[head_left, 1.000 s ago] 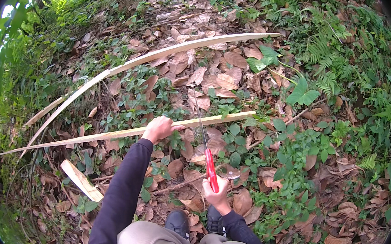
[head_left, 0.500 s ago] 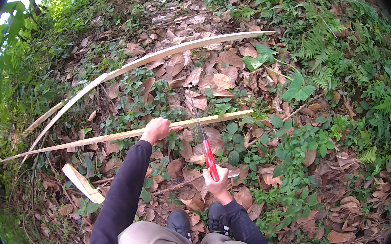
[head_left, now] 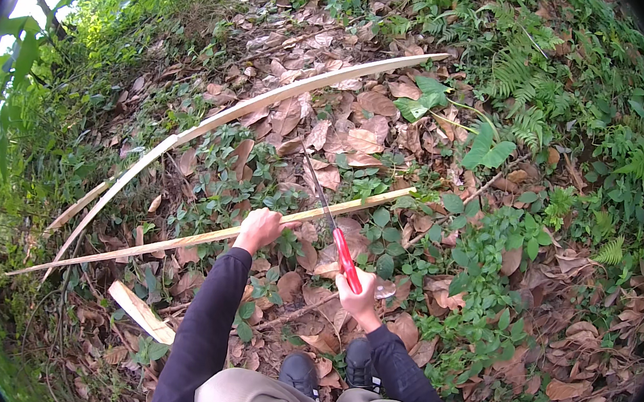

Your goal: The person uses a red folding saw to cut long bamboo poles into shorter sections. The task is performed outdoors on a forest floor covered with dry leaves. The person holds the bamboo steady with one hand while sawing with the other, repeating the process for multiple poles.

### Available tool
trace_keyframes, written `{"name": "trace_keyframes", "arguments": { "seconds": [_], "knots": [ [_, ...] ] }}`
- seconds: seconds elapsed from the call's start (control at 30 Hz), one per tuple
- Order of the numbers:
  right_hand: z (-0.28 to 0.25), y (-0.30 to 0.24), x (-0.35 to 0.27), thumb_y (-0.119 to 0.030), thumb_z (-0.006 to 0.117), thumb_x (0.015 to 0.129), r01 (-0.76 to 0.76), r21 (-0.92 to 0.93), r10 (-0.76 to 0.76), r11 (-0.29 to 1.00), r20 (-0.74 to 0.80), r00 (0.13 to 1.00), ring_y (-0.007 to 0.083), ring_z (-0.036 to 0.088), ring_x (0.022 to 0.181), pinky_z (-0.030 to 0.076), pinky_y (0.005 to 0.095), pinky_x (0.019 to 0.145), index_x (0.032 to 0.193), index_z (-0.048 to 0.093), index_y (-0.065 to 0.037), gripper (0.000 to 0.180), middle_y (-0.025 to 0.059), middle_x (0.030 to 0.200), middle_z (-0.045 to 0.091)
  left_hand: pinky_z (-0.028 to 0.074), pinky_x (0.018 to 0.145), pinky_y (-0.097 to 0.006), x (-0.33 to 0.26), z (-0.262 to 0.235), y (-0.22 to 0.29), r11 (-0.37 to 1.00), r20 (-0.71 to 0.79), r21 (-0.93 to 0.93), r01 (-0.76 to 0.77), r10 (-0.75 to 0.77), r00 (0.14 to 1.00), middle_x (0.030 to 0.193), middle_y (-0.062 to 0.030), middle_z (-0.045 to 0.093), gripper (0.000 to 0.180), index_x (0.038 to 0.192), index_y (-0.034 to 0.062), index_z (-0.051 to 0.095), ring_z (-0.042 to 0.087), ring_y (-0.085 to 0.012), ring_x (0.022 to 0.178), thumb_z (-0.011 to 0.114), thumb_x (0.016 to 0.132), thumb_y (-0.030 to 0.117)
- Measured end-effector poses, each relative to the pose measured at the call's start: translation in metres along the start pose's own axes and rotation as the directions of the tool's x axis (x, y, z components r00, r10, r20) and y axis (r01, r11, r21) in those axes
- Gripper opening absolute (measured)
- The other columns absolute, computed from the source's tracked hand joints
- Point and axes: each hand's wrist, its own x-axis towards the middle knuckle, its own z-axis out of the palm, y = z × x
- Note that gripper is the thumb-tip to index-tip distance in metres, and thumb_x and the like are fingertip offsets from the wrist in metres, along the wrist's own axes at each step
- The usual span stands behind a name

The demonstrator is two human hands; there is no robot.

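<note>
Bamboo strip [head_left: 208, 235], long, pale and split flat, lies across the leaf-strewn ground [head_left: 529, 325] just ahead of the person's feet, running from the lower left up toward the middle right. The left hand [head_left: 259, 228] is closed around it near its middle, pinning it in place. The right hand [head_left: 359, 297] grips the red handle of a machete [head_left: 333, 226], whose dark blade now reaches forward past the strip, crossing it just right of the left hand.

Compared with a second ago, the blade has swung from pointing nearly straight up the frame to leaning left across the strip, and the right hand has risen slightly; the left hand has kept its hold at the same spot. That suggests the cutting edge is being brought onto the strip, though whether the blade touches it cannot be told from here.

Beyond lies a longer bamboo slat [head_left: 270, 101], bowed by the lens, arcing from the left edge of the ground toward the upper middle. A short offcut [head_left: 141, 311] lies near the left knee. Ferns [head_left: 520, 104] and green weeds border the dry leaves on the right.
</note>
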Motion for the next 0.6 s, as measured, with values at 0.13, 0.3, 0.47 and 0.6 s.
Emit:
{"name": "trace_keyframes", "arguments": {
  "seconds": [0.13, 0.3, 0.47, 0.6],
  "knots": [
    [0.010, 0.005, 0.011, -0.009, 0.067, 0.081, 0.015, 0.015, -0.015, 1.000, -0.004, 1.000, 0.0159, 0.049, 0.043, 0.037, 0.0346, 0.045, 0.065, 0.054, -0.001, 0.022, 0.0071, 0.049, 0.048, 0.055, 0.066, -0.050, 0.006, 0.001, -0.004, 1.000, 0.052, 0.013, -0.019, 0.019, 0.998, 0.071, -0.0240, 0.067, 0.060, 0.075, 0.0032, 0.072, 0.068, -0.0415, 0.070, 0.056, 0.093, 0.059],
    [-0.008, -0.006, -0.029, -0.009, 0.068, 0.080, -0.091, -0.008, 0.091, 0.996, 0.026, 0.996, 0.0159, 0.049, 0.043, 0.039, 0.0342, 0.046, 0.064, 0.053, -0.002, 0.023, 0.0069, 0.049, 0.047, 0.055, 0.070, -0.048, 0.005, -0.005, 0.000, 1.000, 0.056, -0.026, 0.005, -0.004, 0.998, 0.072, -0.0214, 0.068, 0.057, 0.077, 0.0029, 0.073, 0.069, -0.0395, 0.073, 0.060, 0.091, 0.057],
    [-0.036, -0.010, -0.081, -0.007, 0.066, 0.079, 0.052, -0.152, -0.049, 0.987, 0.022, 0.999, 0.0231, 0.054, 0.042, 0.040, 0.0350, 0.045, 0.063, 0.053, -0.004, 0.021, 0.0080, 0.050, 0.049, 0.055, 0.068, -0.049, 0.006, 0.001, 0.006, 0.998, 0.050, -0.057, -0.009, 0.012, 0.999, 0.070, -0.0217, 0.067, 0.060, 0.078, 0.0021, 0.073, 0.069, -0.0396, 0.071, 0.059, 0.091, 0.058],
    [-0.008, 0.001, -0.015, -0.008, 0.066, 0.082, -0.013, -0.030, 0.012, 0.999, -0.036, 0.999, 0.0198, 0.053, 0.041, 0.038, 0.0350, 0.044, 0.063, 0.054, -0.002, 0.023, 0.0094, 0.049, 0.050, 0.054, 0.069, -0.050, -0.006, -0.001, 0.011, 0.998, 0.034, -0.061, 0.007, -0.005, 0.999, 0.071, -0.0240, 0.066, 0.052, 0.076, 0.0014, 0.071, 0.068, -0.0422, 0.072, 0.060, 0.092, 0.049]
  ]
}}
